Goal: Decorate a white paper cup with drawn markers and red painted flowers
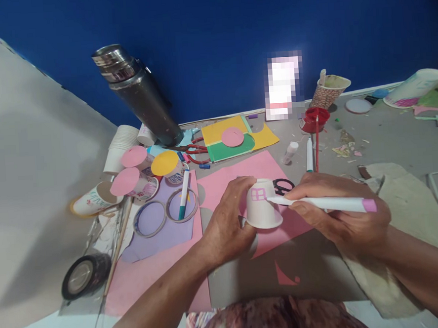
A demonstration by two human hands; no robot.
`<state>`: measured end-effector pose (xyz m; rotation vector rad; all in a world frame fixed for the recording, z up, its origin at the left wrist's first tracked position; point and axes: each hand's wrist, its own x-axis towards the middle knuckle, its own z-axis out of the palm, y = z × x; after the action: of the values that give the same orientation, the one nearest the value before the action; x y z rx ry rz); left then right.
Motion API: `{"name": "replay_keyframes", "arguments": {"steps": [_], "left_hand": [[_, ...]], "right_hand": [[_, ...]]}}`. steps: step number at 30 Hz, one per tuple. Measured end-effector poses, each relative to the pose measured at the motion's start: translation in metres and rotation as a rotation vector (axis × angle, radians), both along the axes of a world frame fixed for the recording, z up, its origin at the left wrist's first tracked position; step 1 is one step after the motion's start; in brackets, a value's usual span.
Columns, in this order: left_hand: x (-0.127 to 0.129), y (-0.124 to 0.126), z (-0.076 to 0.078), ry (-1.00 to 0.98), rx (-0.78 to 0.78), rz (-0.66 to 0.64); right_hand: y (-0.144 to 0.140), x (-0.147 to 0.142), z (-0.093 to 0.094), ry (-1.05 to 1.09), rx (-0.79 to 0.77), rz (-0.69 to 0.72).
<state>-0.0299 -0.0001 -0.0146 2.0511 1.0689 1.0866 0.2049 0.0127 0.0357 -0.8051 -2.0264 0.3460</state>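
Note:
My left hand (227,215) is closed around the left side of a white paper cup (263,213), which is upside down with its rim toward me. A pink window shape with a cross inside is drawn on the cup's side. In my right hand (340,211) is a white felt-tip pen (329,204) with a pink end, its tip at the cup just right of the drawing. Under the cup lies pink paper (265,166). Black scissor handles (284,184) show behind the pen, the blades hidden.
Decorated cups with pink and yellow discs (165,163), stacked cups (120,145) and a flask (141,99) stand at left. Tape rings (151,236) lie on purple paper (135,248). A red pot (309,125), a patterned cup (326,95) and a cloth (395,193) are at right.

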Motion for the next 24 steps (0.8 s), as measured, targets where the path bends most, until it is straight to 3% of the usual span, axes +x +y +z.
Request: {"name": "replay_keyframes", "arguments": {"steps": [7, 24], "left_hand": [[-0.0003, 0.0005, 0.0015, 0.036, 0.007, -0.016], [0.0002, -0.0012, 0.0015, 0.031, 0.016, -0.011]], "right_hand": [[-0.0011, 0.0014, -0.0052, 0.024, 0.010, -0.076], [-0.0022, 0.0000, -0.0045, 0.043, -0.014, -0.076]]}}
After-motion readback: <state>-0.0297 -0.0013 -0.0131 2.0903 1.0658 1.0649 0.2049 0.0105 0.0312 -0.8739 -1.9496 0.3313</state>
